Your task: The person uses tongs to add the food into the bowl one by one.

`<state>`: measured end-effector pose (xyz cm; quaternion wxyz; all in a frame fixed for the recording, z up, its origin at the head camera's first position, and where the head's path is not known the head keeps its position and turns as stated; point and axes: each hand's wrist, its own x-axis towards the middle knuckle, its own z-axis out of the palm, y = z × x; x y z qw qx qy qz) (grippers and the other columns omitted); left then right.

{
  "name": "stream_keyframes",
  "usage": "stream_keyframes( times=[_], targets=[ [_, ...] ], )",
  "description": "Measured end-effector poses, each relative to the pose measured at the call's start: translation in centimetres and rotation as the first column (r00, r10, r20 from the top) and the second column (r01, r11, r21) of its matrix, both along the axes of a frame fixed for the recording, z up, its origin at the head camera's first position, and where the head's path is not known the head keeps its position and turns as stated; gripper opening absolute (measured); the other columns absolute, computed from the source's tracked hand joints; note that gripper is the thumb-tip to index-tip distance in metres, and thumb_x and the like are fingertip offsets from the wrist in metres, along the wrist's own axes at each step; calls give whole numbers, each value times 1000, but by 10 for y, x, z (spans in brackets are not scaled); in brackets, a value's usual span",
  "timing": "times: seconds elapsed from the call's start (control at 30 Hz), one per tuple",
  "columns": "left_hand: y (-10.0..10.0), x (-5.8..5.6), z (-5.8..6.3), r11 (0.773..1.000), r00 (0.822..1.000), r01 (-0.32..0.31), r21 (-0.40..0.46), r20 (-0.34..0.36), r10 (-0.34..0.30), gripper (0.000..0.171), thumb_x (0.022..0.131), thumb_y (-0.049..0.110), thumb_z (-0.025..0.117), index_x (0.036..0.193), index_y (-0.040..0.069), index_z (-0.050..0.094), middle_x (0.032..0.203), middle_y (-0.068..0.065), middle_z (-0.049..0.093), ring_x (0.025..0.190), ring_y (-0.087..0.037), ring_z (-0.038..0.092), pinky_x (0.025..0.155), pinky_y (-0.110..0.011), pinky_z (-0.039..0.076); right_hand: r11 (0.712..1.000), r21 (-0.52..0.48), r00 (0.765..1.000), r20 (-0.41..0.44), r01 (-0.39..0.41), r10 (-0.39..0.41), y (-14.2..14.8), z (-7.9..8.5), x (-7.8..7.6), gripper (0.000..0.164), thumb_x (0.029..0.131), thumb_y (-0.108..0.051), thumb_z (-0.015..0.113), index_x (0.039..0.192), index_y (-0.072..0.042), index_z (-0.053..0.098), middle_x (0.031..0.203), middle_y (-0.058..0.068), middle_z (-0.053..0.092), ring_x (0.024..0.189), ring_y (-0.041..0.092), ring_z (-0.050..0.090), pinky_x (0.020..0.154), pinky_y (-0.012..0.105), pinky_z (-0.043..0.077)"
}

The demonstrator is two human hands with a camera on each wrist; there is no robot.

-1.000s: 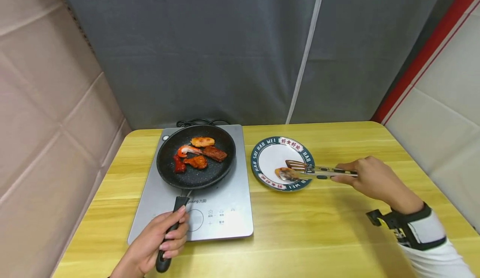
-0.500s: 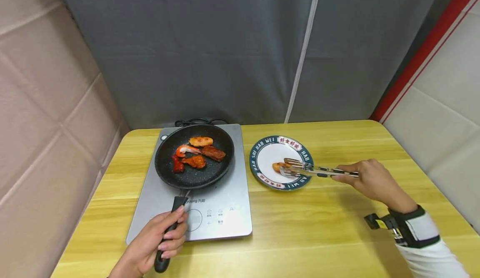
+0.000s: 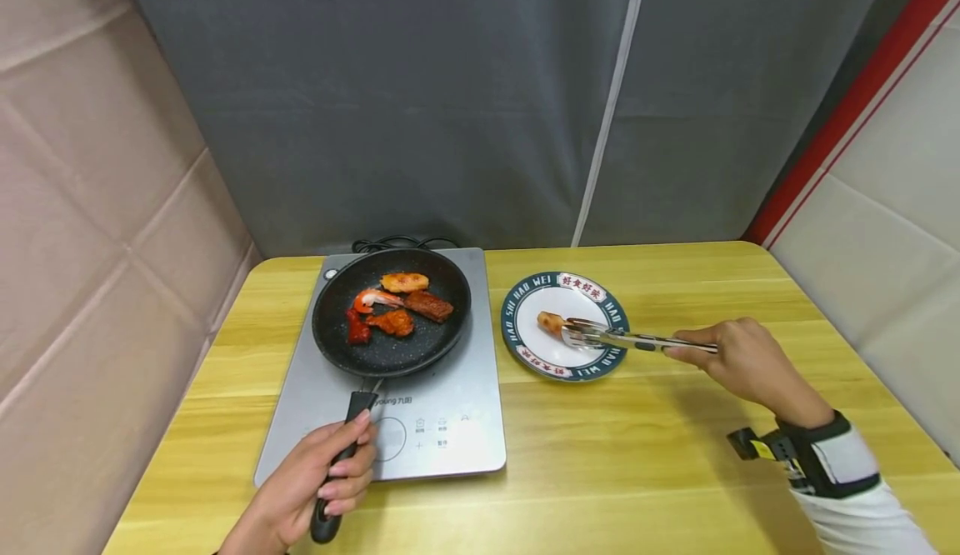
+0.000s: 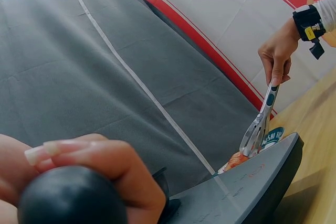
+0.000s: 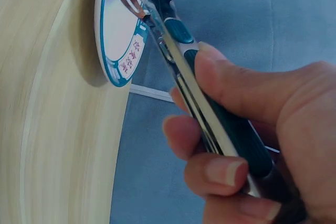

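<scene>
My left hand (image 3: 318, 478) grips the black handle (image 3: 362, 403) of a frying pan (image 3: 390, 353) that sits on an induction cooker (image 3: 468, 405). Inside the pan lie a shrimp (image 3: 375, 299), a dark brown slab of meat (image 3: 429, 306) and several other browned or red food pieces. At the right, my right hand (image 3: 738, 365) holds metal tongs (image 3: 637, 341) with dark inlays on the grips. Their slotted tips, pressed close together, are around one end of a browned piece of food (image 3: 551, 323) over the plate (image 3: 528, 292). The tips partly cover that piece.
The wooden table (image 3: 600, 472) carries the cooker at left and the blue-rimmed plate to its right. A black cable (image 3: 405, 242) lies behind the cooker. A grey curtain (image 3: 435, 122) closes off the back, with padded walls at both sides.
The tongs' tips have come together on the browned food piece, which has shifted and turned slightly leftward on the plate. My left hand and the pan have stayed in place.
</scene>
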<state>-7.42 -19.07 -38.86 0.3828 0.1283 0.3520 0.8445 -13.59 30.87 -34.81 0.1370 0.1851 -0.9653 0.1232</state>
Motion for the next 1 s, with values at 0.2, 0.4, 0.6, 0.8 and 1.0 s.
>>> stream_keyframes(
  times=[0.2, 0.4, 0.6, 0.8, 1.0],
  targets=[
    [1, -1, 0, 1000, 1000, 2, -8, -14, -2, 35, 105, 24, 11, 94, 12, 41, 64, 8, 29, 47, -2, 29, 40, -15, 29, 999, -27, 997, 69, 24, -22, 2, 3, 1, 35, 81, -35, 69, 95, -4, 72, 70, 3, 69, 49, 3, 45, 42, 24, 38],
    [1, -1, 3, 1000, 1000, 2, -13, 5, -2, 34, 105, 24, 12, 94, 11, 41, 64, 7, 29, 47, -3, 29, 40, -15, 30, 995, -97, 995, 98, 2, 8, -2, 19, 1, 33, 81, -34, 69, 98, -6, 72, 65, -7, 66, 46, 0, 42, 38, 21, 33],
    [-1, 0, 3, 1000, 998, 6, -9, 61, -5, 34, 105, 25, 14, 94, 10, 42, 65, 7, 32, 48, -3, 30, 42, -16, 31, 990, -122, 995, 70, -66, 75, -20, 42, -3, 31, 80, -33, 70, 98, -8, 72, 62, -12, 65, 41, 1, 35, 35, 19, 24],
    [-1, 1, 1, 1000, 999, 13, 5, 51, -13, 34, 105, 25, 12, 95, 10, 41, 65, 7, 31, 48, -3, 29, 42, -16, 30, 984, -156, 987, 116, -88, 107, -43, 61, -8, 35, 82, -39, 67, 101, -10, 72, 60, -12, 60, 41, 3, 34, 35, 20, 23],
    [-1, 1, 1, 1000, 999, 4, -14, 38, -4, 32, 105, 25, 13, 95, 10, 40, 65, 7, 30, 48, -3, 30, 42, -15, 32, 972, -184, 975, 140, -147, 174, -71, 75, -17, 36, 81, -44, 66, 102, -14, 72, 48, -14, 37, 39, 5, 28, 35, 20, 21]
  ],
)
